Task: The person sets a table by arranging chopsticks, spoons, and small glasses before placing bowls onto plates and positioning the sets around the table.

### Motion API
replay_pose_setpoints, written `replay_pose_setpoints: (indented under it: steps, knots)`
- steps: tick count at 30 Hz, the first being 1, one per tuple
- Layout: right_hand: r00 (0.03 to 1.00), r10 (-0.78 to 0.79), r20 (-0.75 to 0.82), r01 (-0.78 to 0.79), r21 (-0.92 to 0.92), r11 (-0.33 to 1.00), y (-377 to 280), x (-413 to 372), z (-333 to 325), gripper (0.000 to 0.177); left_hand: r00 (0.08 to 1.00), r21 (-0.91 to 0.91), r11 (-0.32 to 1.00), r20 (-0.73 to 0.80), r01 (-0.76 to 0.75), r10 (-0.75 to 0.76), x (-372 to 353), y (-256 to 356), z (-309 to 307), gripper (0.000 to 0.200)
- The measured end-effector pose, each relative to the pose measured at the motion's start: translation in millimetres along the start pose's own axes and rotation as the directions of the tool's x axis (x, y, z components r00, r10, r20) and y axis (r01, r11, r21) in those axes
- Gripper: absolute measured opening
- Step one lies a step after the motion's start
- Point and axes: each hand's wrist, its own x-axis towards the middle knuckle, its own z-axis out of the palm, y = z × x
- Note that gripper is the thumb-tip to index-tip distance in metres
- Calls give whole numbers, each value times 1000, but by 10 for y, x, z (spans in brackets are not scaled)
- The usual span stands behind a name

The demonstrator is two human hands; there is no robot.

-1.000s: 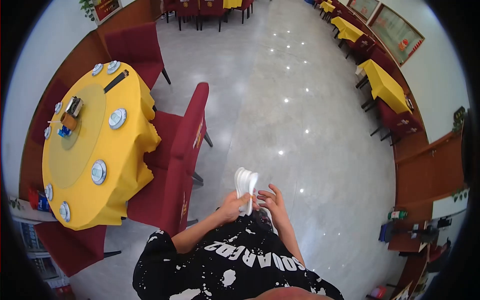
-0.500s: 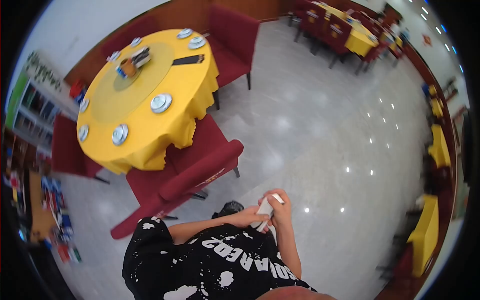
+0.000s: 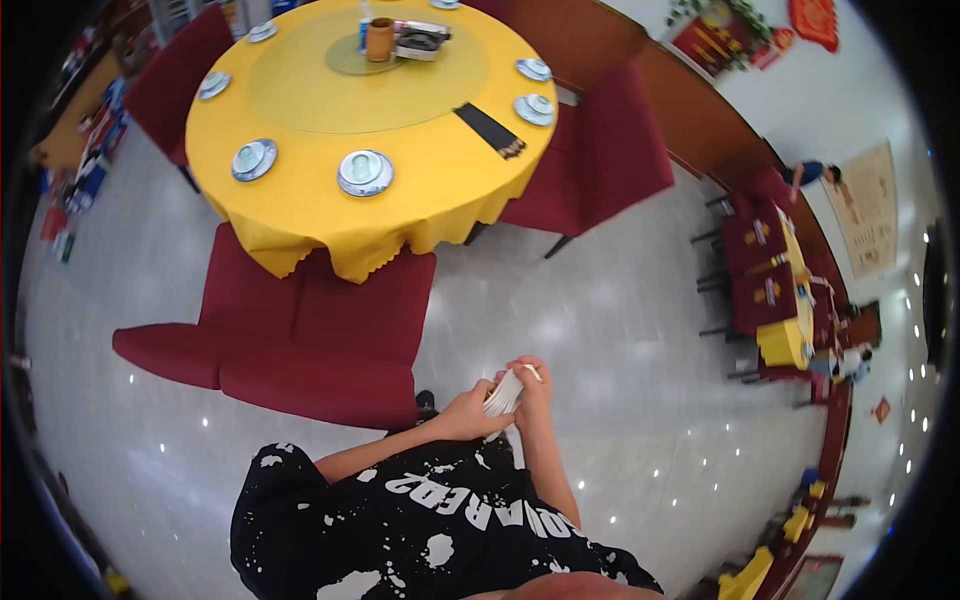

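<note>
In front of my body I hold a fanned stack of slim white pieces [image 3: 504, 394]; their exact kind is too small to make out. My left hand [image 3: 466, 414] grips the stack from the left side. Around its upper right side, the fingers of my right hand [image 3: 534, 386] are closed. A maroon chair [image 3: 320, 378] stands to the left of my hands. Beyond it is a round table with a yellow cloth [image 3: 300, 215], set with bowls on saucers [image 3: 366, 172].
A flat black bundle with brownish tips [image 3: 488, 130] lies on the near right of the round table. On its glass turntable [image 3: 290, 75] stands a brown cup [image 3: 380, 40]. Another maroon chair [image 3: 605, 150] is at right. Farther off, people [image 3: 850, 362] are beside another yellow-covered table [image 3: 783, 343].
My view has swung left and come closer to the round table, which now appears nearer the top middle. The white stack stays in both hands and now looks more fanned.
</note>
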Motion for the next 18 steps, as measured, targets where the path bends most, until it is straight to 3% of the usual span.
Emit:
replay_pose_setpoints:
  steps: [3, 6, 7, 10, 11, 12, 15, 17, 18]
  knots:
    - [998, 60, 9, -60, -1, 998, -314, 684, 13, 25, 992, -15, 992, -36, -125, 124, 453, 203, -112, 81]
    - [996, 92, 6, -91, -110, 990, -416, 1370, 54, 25, 994, 141, 989, -102, -34, 49, 1015, 392, -169, 83]
    - [995, 91, 41, -84, -153, 985, -386, 1626, 66, 25, 982, 128, 992, -185, -4, 27, 1287, 412, -169, 82]
    - [975, 84, 207, -26, -269, 963, -377, 2452, 42, 23, 974, -30, 990, -177, 138, -141, 1990, 732, -365, 78]
    - [966, 84, 246, -13, -278, 960, -456, 2713, 100, 23, 945, 92, 996, -326, 2, 28, 2330, 459, -300, 69]
    - [955, 83, 284, 5, -293, 956, -621, 2958, 140, 23, 938, 114, 993, -345, 12, 28, 2538, 547, -281, 66]
    - [918, 215, 332, -190, -106, 976, -1191, 3566, 381, 21, 916, 170, 983, -401, 72, 2, 3157, 947, -617, 58]
    - [890, 233, 391, -213, -95, 973, -1395, 4002, 590, 22, 884, 140, 980, -463, 145, -65, 3480, 1232, -798, 53]
    - [864, 252, 435, -229, -106, 968, -1452, 4166, 709, 22, 859, 122, 992, -510, 21, 45, 3686, 1188, -789, 52]
